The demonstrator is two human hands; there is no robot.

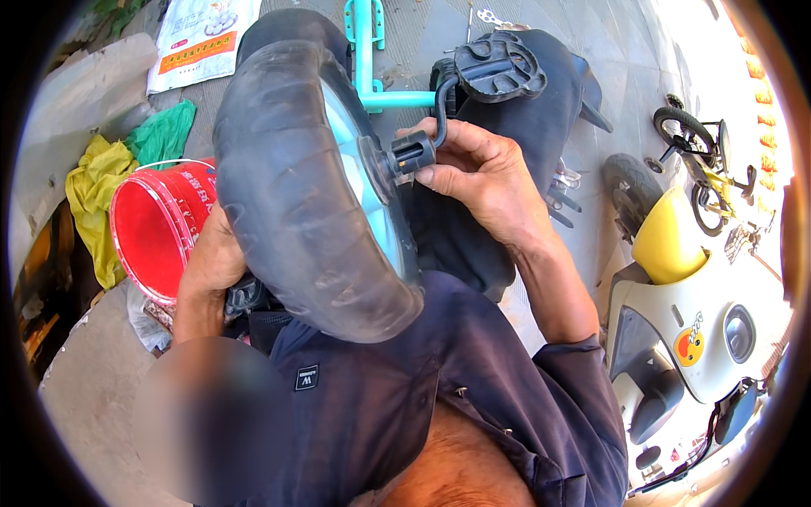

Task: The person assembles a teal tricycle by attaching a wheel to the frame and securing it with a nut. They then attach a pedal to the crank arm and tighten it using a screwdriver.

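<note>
A fat black tyre (274,169) on a turquoise-centred wheel stands tilted in front of me, against my lap. From its hub sticks a short black slotted sleeve (412,153). The thumb and fingers of my right hand (486,173) close around the sleeve's outer end. Beside those fingertips runs a bent black crank (441,110) with a black pedal (500,68) at its top; where its lower end goes is hidden. On the wheel's other side is my left hand (218,258), its fingers hidden behind the tyre. A turquoise frame tube (364,51) lies beyond the wheel.
A red bucket (177,215) lies tipped at my left, near yellow (97,190) and green (165,131) plastic bags. A printed sack (207,42) is on the floor behind. To the right stand a cream scooter (701,313) and a small yellow bicycle (714,173).
</note>
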